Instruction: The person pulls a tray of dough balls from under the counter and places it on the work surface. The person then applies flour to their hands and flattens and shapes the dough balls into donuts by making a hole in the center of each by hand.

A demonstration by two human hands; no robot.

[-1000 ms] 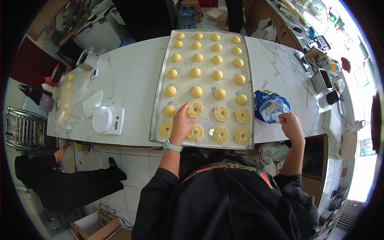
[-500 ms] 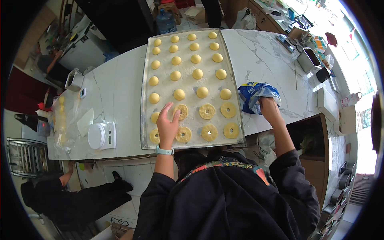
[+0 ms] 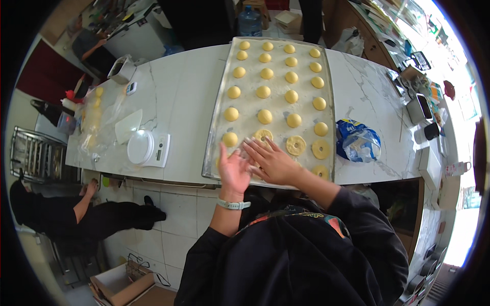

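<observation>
My left hand (image 3: 235, 172), with a pale watch strap at the wrist, is turned palm up over the near edge of a large floured baking tray (image 3: 223, 94). Against its fingers lies my right hand (image 3: 275, 164), palm down, fingers stretched out and whitened with flour. Neither hand holds anything. Rows of round yellow dough balls (image 3: 264, 117) cover most of the tray. Flattened dough rings with centre holes, such as one dough ring (image 3: 296, 146), lie in the near rows; my hands hide some of them. Right of the tray sits a crumpled blue and white plastic bag (image 3: 357, 143), its top open.
Left of the tray are a white digital scale (image 3: 162, 150), a white flat sheet (image 3: 128, 126), and dough pieces under clear plastic (image 3: 94, 120). Metal loaf tins (image 3: 122, 70) (image 3: 419, 108) stand on both sides. A person (image 3: 76, 214) works at lower left; another person (image 3: 92, 46) is at far left.
My right hand has come out of the blue bag and met my left hand over the tray's near edge. The whole view has shifted, with the tray now further right.
</observation>
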